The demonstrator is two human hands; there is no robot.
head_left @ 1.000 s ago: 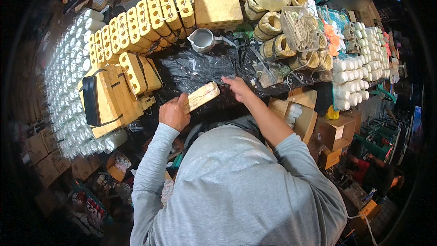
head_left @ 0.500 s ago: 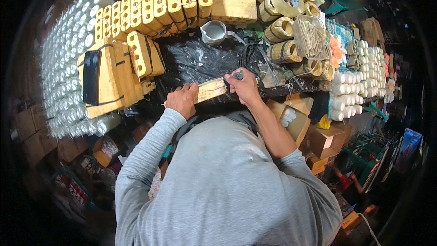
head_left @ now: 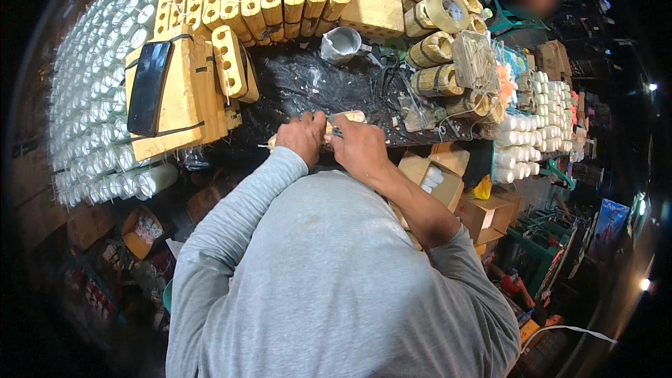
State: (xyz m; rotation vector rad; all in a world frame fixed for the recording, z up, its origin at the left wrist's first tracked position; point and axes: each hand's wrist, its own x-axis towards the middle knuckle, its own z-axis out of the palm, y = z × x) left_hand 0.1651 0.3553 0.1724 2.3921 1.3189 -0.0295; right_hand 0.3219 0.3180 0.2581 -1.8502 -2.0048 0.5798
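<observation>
Grey shirt (head_left: pixel 343 266) fills the near side. Both hands are together just beyond it, over the block, at the near edge of the bench.

Left hand (head_left: pixel 299 137): fingers close together, bent over the block, holding it; thumb hidden. Right hand (head_left: pixel 361 145): fingers curled, pinching a small dark grey piece (head_left: pixel 337 132) against the block; can't tell what it is.

Block (head_left: pixel 354 117): slim bar, pale yellow, rounded right end, lies roughly crosswise. Middle mostly covered by the hands, so surface detail there is unclear.

Beyond: black sheet (head_left: pixel 280 77) with pale specks, metal mug (head_left: pixel 341 45) on it. Phone (head_left: pixel 150 89) lies on yellow molds at left, screen dark. Holed molds (head_left: pixel 252 0) stand in a row at the back.

Writing: tape roll (head_left: pixel 435 8) has marks inside its core, blue panel (head_left: pixel 607 227) at far right carries a picture; both too small to read.
</observation>
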